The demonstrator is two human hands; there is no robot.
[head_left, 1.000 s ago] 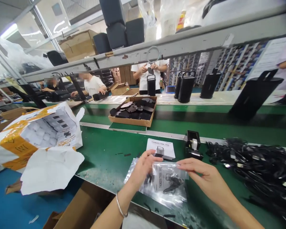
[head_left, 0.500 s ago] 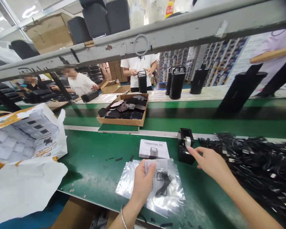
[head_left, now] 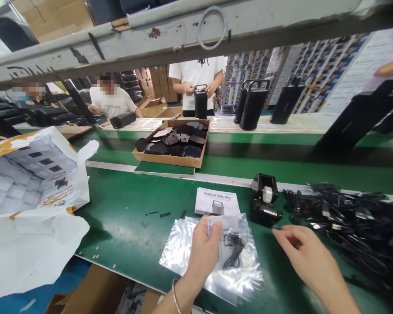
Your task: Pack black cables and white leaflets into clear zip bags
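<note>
My left hand (head_left: 201,250) is closed on a clear plastic bag (head_left: 231,248) that holds a black cable and a folded leaflet. It presses the bag's folded top against a stack of empty clear bags (head_left: 178,244) on the green table. My right hand (head_left: 303,253) hovers just right of the bag, below a black tape dispenser (head_left: 264,200). Its fingertips are pinched together, and I cannot make out anything between them. A stack of white booklets (head_left: 218,201) lies just beyond the bag.
A heap of black cables (head_left: 353,218) fills the table's right side. An open white carton with torn wrapping (head_left: 36,174) sits left. A cardboard tray of dark discs (head_left: 173,146) rests on the conveyor (head_left: 281,168). Other people handle black speakers (head_left: 200,101) across the line.
My right hand went from the bag to the tape dispenser and has now drawn back toward me with pinched fingers. My left hand keeps hold of the bag.
</note>
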